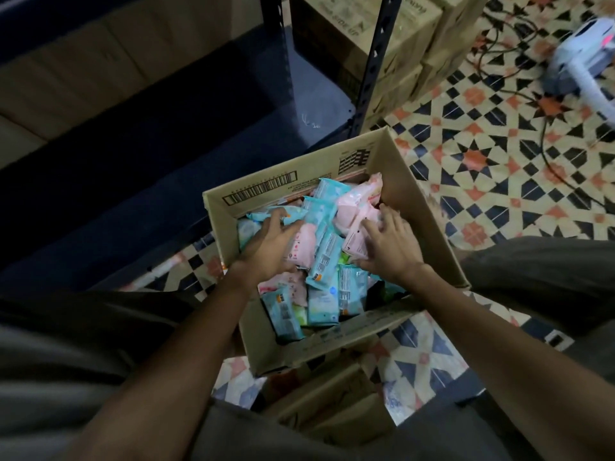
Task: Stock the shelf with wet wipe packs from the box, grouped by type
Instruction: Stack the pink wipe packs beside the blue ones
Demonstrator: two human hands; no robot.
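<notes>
**Both hands among the wipe packs**

While the open cardboard box (409, 207) is being kept on the tiled floor (499, 154), teal packs (324, 257) are being touched by the spread-fingered left hand (269, 242); a pink pack (357, 239) at 2 o'clock is being pressed by the right hand (391, 244), fingers apart. "SIDE UP" is printed on a carton (352, 38) at 12 o'clock.

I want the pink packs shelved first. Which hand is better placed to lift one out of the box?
Probably the right hand: its spread fingers already lie on a pink pack atop the pile in the box. The left hand rests mostly over teal packs, with pink partly beneath it.
</notes>
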